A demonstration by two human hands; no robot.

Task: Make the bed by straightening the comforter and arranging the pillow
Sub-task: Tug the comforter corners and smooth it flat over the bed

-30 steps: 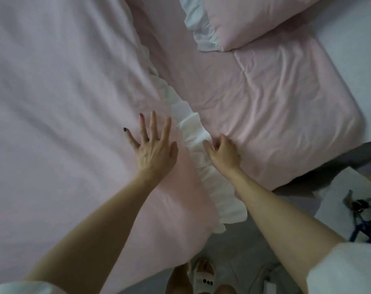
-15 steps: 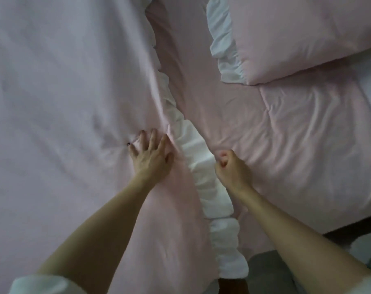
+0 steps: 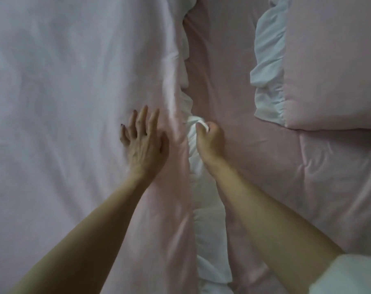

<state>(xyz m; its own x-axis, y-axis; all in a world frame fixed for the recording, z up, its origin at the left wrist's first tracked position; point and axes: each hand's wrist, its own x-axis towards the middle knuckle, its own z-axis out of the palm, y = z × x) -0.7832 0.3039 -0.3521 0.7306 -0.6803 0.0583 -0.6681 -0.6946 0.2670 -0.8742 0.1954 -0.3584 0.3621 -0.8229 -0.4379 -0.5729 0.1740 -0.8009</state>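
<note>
I press flat left hand (image 3: 143,143) on pale pink cotton comforter (image 3: 63,102) | right hand (image 3: 210,141) pinches its white ruffle edge (image 3: 194,145) | pull evenly, keep straight.

The pale pink cloth comforter (image 3: 74,102) looks smooth and matt, lightly creased. Its white frilled cloth edging (image 3: 194,149) is gathered. At two o'clock, the pink cloth pillow (image 3: 333,66) is matt too.

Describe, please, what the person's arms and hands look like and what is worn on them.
Both forearms are bare. A white sleeve ends above the elbow on the right arm. The left hand has dark polish on its nails; the right hand shows no rings or watch.
</note>
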